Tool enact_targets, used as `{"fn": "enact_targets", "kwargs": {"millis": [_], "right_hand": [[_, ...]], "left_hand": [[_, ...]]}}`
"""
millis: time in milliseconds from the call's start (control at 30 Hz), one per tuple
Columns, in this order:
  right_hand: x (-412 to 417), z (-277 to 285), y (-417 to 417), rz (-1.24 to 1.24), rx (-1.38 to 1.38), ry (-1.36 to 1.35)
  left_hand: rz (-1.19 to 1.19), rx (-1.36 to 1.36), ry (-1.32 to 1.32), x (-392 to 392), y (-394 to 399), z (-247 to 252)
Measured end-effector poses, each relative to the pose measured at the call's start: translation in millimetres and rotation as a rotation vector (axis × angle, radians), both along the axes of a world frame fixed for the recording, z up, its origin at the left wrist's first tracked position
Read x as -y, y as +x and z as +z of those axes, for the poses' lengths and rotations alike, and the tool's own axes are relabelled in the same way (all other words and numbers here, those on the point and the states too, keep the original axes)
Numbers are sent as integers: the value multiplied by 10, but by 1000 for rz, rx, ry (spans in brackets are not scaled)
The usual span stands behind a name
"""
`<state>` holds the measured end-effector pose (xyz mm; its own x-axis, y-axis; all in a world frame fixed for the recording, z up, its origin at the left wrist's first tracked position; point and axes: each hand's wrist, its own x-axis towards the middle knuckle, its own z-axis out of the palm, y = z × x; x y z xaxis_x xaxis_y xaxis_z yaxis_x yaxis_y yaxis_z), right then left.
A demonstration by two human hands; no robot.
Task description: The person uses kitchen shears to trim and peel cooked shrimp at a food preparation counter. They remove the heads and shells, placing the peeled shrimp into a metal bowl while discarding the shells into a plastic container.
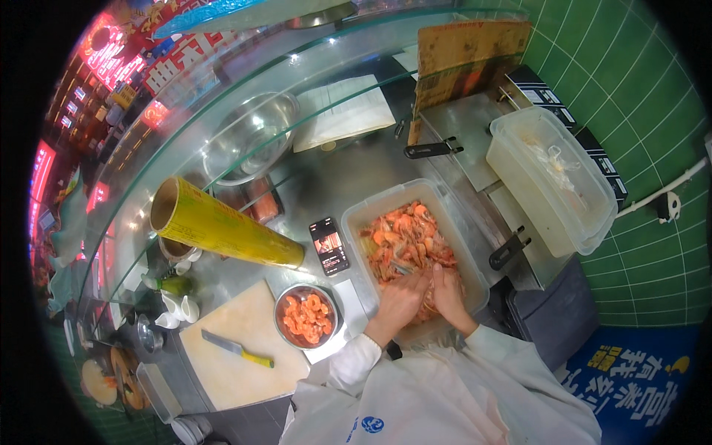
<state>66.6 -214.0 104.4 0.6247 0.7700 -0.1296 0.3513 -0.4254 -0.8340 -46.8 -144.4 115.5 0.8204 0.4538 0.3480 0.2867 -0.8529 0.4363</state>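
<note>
My left hand [405, 300] and my right hand [449, 296] meet, fingertips together, over a translucent plastic tub [356, 217] of cooked shrimp with shells and heads [406, 239]. Whatever lies between the fingers is hidden; a shrimp there cannot be made out for certain. Left of the tub, a steel bowl [280, 328] holds peeled orange shrimp [308, 317], standing partly on a white sheet [350, 306] beside a cutting board [217, 372]. On the board lies a knife with a yellow handle [257, 359]. A smartphone [329, 246] with a lit screen lies close to the tub's left side.
A yellow cardboard roll [233, 231] and a large steel bowl [250, 139] stand at the back left, near the glass guard. Black-handled steel lids [461, 139] and stacked plastic tubs [534, 183] are at right, by a green tiled wall. White pitchers [181, 307] stand left.
</note>
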Motion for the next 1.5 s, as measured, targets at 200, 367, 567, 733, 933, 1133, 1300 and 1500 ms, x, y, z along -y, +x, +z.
{"fn": "enact_targets", "kwargs": {"millis": [200,367,567,733,933,1133,1300,1500], "right_hand": [[29,8,-2,-18,4,-18],[67,-182,83,51,-55,6],[47,-102,56,83,75,84],[63,-139,40,77,167,136],[67,-220,109,79,33,100],[64,-11,9,61,123,67],[115,-105,88,200,398,130],[93,-127,173,286,523,101]], "left_hand": [[24,97,-11,23,66,-71],[74,147,-65,60,129,-101],[169,113,-264,54,132,-184],[224,17,-438,48,129,-112],[65,12,-305,9,138,-206],[97,-38,-341,14,136,-226],[153,-26,-582,-27,146,-275],[201,163,-958,-63,193,-537]]}}
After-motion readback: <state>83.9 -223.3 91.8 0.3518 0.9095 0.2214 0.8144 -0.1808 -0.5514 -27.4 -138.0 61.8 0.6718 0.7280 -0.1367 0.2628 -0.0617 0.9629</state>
